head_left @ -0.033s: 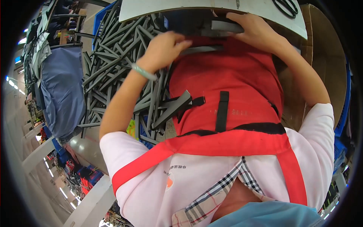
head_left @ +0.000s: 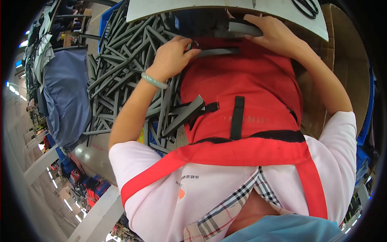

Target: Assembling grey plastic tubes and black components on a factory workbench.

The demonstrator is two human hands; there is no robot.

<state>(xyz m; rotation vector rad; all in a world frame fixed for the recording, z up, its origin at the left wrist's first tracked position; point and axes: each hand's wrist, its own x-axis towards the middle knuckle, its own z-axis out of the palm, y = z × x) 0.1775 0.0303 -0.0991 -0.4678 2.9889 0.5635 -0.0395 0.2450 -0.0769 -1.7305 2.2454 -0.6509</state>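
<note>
My right hand (head_left: 276,34) is closed around a short grey strip (head_left: 245,28) with a dark upper edge, held under the rim of the white table. My left hand (head_left: 173,56) is curled, its thumb and fingers bent toward a small dark thing that I cannot make out. By its thumb, another grey strip (head_left: 219,51) lies across the red apron (head_left: 246,80) on my lap. A large heap of similar grey strips (head_left: 125,64) lies to the left of my left arm. One thicker grey strip (head_left: 185,117) rests against the apron's left side.
The white table (head_left: 193,7) crosses the top, with black-handled scissors (head_left: 307,7) at its right end. An open cardboard box (head_left: 346,68) stands on the right, beside a blue crate (head_left: 367,109). At left hangs a blue-grey cloth (head_left: 66,94); a blue bin edge (head_left: 105,17) shows behind the heap.
My left hand has shifted slightly and its fingers show more sharply. The strip in my right hand has moved a little to the right.
</note>
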